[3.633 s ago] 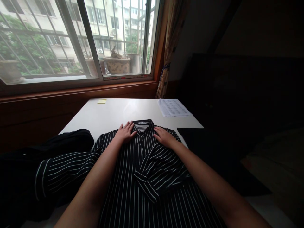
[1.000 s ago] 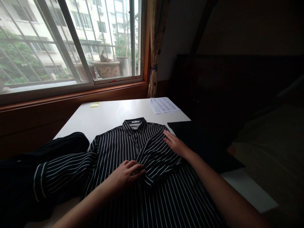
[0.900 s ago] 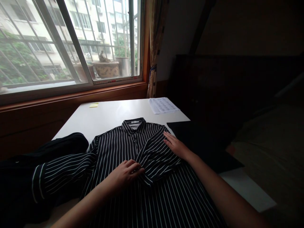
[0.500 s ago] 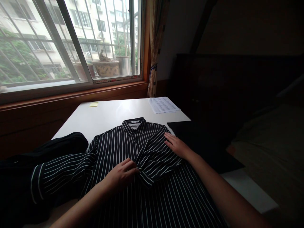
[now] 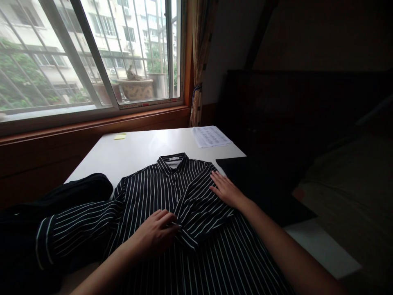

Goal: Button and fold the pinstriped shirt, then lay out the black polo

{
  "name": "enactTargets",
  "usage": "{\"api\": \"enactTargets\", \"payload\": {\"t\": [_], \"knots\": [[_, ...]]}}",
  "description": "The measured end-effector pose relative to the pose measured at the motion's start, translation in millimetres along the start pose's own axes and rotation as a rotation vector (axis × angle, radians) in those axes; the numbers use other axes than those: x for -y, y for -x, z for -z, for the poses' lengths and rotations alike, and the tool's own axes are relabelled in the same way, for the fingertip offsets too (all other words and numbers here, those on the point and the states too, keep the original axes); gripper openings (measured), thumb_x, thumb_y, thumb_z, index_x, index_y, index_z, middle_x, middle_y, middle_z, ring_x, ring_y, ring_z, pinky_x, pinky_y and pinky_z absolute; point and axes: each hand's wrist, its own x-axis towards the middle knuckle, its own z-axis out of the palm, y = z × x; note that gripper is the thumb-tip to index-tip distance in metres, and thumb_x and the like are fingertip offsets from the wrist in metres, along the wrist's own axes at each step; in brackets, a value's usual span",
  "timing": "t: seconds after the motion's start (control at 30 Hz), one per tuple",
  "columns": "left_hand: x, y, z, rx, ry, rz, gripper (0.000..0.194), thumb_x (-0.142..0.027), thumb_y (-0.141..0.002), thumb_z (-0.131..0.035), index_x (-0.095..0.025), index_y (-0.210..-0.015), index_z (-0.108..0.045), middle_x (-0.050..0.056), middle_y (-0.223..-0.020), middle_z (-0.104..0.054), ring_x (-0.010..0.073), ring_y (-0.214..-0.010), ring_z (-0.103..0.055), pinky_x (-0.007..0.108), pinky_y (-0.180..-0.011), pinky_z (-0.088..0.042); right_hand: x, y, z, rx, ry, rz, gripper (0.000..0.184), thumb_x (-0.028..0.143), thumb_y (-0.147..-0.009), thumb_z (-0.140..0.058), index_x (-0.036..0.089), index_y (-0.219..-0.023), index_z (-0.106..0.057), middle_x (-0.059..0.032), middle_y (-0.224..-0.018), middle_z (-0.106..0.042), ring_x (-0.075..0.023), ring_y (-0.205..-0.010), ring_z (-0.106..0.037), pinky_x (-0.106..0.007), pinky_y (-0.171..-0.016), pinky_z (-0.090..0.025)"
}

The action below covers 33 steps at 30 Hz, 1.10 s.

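Note:
A black shirt [image 5: 147, 186] with white stripes lies front up, its collar [image 5: 172, 162] toward the window. The right-hand sleeve [image 5: 201, 205] is folded across the chest, and its cuff points down near the middle. My left hand [image 5: 158, 229] has its fingers curled at the cuff's edge, pinching the cloth; the fingertips are partly hidden. Near the shoulder fold, my right hand [image 5: 226, 190] rests flat on the sleeve with fingers extended. The other sleeve [image 5: 76, 229] stretches out to the left.
A white table [image 5: 141, 141] carries the shirt. Printed sheets [image 5: 211, 136] and a yellow sticky note [image 5: 120, 136] lie toward its far side. Dark cloth [image 5: 80, 190] is bunched at left, and a flat black sheet [image 5: 260, 188] lies at right. A barred window [image 5: 135, 53] stands behind.
My left hand has shifted slightly down with the cuff. My right hand stays at the shoulder fold, its fingers slightly more spread. The view has moved a little.

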Motion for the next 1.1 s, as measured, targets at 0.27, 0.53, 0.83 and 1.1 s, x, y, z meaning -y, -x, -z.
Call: {"api": "enactTargets", "payload": {"t": [0.27,0.53,0.83,1.1], "knots": [[-19.3,-27.8,6.8,0.055,-0.004,-0.148,0.059,-0.036,-0.098,-0.055,-0.024,-0.152,-0.035,0.008,-0.162,-0.027,0.0288,-0.149,-0.028,0.053,-0.121,-0.027,15.7,-5.2,1.5,-0.078,0.067,0.014,0.073,0.064,-0.100,-0.025,0.017,-0.156,-0.030,-0.0094,-0.163,-0.024,-0.0249,-0.152,-0.018,-0.048,-0.124,-0.017],[-16.8,-28.8,-15.9,0.094,0.000,-0.119,0.064,-0.052,-0.101,-0.043,-0.024,-0.156,-0.025,0.008,-0.162,-0.027,0.0291,-0.151,-0.020,0.054,-0.121,-0.023,35.8,-28.2,-10.5,-0.018,0.002,0.027,0.077,0.064,-0.100,-0.021,0.012,-0.156,-0.030,-0.0125,-0.163,-0.023,-0.0255,-0.152,-0.019,-0.047,-0.123,-0.019],[-16.8,-25.4,-14.1,0.101,0.028,-0.099,0.064,-0.052,-0.100,-0.045,-0.028,-0.156,-0.025,0.007,-0.162,-0.026,0.0286,-0.151,-0.019,0.054,-0.122,-0.020,8.4,-55.9,-17.8,-0.022,0.015,-0.014,0.075,0.063,-0.099,-0.024,0.016,-0.158,-0.023,-0.0100,-0.164,-0.020,-0.0246,-0.152,-0.016,-0.047,-0.123,-0.017],[-18.3,-24.4,-12.9,0.100,0.009,-0.097,0.064,-0.053,-0.101,-0.043,-0.027,-0.156,-0.024,0.006,-0.163,-0.025,0.0288,-0.151,-0.019,0.055,-0.122,-0.022,-6.9,-69.4,-19.2,-0.040,0.018,-0.086,0.074,0.062,-0.099,-0.023,0.016,-0.156,-0.029,-0.0096,-0.164,-0.020,-0.0255,-0.152,-0.018,-0.052,-0.122,-0.018]]}}
